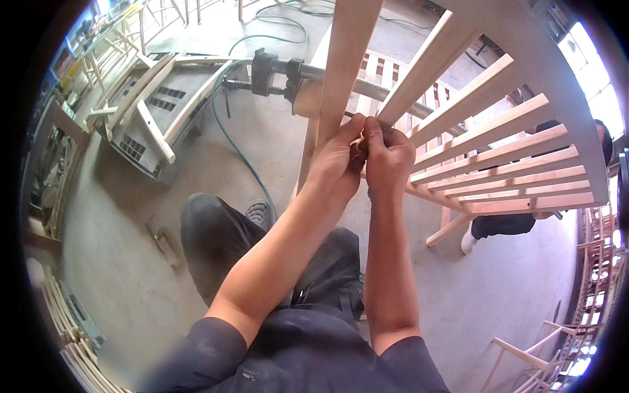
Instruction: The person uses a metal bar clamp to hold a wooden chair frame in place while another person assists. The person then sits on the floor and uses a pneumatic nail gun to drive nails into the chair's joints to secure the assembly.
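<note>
Left hand (335, 154) and right hand (389, 157) meet, fingertips pinched on something indiscernible, at the near edge of the slatted wooden frame (464, 98) ahead, beside the metal clamp (265, 73).

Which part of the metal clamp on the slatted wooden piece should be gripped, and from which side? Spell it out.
Probably the thin crosswise handle of the metal clamp, coming from the person's left. It sits at the outer end of the threaded screw, sticking out left of the slatted wooden piece, so fingers could likely wrap it.
</note>
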Available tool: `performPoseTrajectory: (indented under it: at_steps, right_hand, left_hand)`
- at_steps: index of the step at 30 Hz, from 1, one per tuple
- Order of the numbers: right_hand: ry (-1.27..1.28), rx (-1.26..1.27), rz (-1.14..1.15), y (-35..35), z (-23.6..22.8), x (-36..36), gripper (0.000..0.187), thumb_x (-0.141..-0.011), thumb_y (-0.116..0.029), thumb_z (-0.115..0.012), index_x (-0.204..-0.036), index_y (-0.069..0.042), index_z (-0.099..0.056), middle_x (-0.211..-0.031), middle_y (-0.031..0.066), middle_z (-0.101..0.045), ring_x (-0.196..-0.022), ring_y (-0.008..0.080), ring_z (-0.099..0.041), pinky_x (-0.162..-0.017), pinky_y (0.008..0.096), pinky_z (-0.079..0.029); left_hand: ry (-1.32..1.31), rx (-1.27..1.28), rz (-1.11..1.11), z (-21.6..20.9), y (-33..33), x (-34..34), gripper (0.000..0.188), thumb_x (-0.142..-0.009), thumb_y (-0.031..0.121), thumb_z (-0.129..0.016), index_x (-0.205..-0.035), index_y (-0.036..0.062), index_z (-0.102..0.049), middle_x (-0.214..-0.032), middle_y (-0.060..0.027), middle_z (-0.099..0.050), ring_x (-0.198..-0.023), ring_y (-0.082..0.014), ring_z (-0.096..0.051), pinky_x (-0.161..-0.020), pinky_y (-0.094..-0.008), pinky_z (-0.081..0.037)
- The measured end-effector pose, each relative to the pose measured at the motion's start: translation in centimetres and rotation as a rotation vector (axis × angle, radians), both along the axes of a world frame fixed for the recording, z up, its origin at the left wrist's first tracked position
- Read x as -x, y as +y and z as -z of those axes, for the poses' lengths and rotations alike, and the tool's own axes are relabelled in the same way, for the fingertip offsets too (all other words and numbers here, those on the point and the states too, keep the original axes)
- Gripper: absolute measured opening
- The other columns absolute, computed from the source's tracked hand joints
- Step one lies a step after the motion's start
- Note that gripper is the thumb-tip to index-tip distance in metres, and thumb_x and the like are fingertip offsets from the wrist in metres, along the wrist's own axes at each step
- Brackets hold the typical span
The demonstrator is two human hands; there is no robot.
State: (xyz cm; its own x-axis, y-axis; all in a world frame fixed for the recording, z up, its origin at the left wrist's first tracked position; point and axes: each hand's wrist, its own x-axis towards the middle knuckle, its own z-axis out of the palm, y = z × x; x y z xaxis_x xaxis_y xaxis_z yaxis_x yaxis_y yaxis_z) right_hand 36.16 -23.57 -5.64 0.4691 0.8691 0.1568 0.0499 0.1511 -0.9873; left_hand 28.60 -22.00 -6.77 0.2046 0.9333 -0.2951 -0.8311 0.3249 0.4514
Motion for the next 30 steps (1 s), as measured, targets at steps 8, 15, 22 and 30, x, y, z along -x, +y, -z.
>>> performPoseTrajectory:
  at_steps: [8, 15, 22, 30]
  right_hand:
    - [0.073, -0.026, -0.107, -0.1, 1.0, -3.3, 0.046, -0.108, -0.037, -0.054, -0.080, -0.001, -0.063, -0.061, -0.0025, -0.049, -0.053, 0.0046, -0.044, -0.046, 0.0225, -0.035]
    - [-0.297, -0.172, -0.021, 0.5, 2.3, -3.3, 0.034, -0.107, -0.025, -0.056, -0.090, 0.002, -0.070, -0.069, 0.0017, -0.064, -0.058, 0.0076, -0.054, -0.051, 0.0268, -0.042]
    - [0.043, -0.122, -0.031, 0.9, 1.9, -1.8, 0.037, -0.103, -0.032, -0.065, -0.090, 0.001, -0.074, -0.070, -0.0001, -0.064, -0.060, 0.0049, -0.053, -0.052, 0.0220, -0.039]
    - [0.234, -0.026, -0.108, 1.5, 1.8, -2.7, 0.031, -0.098, -0.024, -0.072, -0.104, 0.007, -0.075, -0.093, 0.0109, -0.075, -0.082, 0.0114, -0.066, -0.071, 0.0232, -0.052]
  left_hand:
    - [-0.007, -0.040, -0.273, 0.3, -0.3, -2.3, 0.015, -0.092, 0.011, -0.076, -0.106, 0.0091, -0.071, -0.081, 0.0050, -0.061, -0.065, -0.0046, -0.048, -0.057, -0.0230, -0.039]
    - [-0.023, -0.062, -0.324, 0.2, -0.2, -3.6, 0.015, -0.091, 0.019, -0.078, -0.087, 0.0056, -0.072, -0.074, -0.0012, -0.068, -0.062, -0.0083, -0.059, -0.051, -0.0248, -0.043]
    - [-0.027, -0.005, -0.386, -0.2, 0.5, -4.4, 0.021, -0.091, 0.013, -0.076, -0.080, -0.0014, -0.066, -0.074, -0.0076, -0.068, -0.062, -0.0122, -0.061, -0.055, -0.0275, -0.050]
    - [-0.064, 0.002, -0.426, -1.1, -0.2, -4.4, 0.018, -0.092, 0.012, -0.074, -0.083, -0.0029, -0.069, -0.074, -0.0084, -0.069, -0.064, -0.0120, -0.061, -0.055, -0.0289, -0.049]
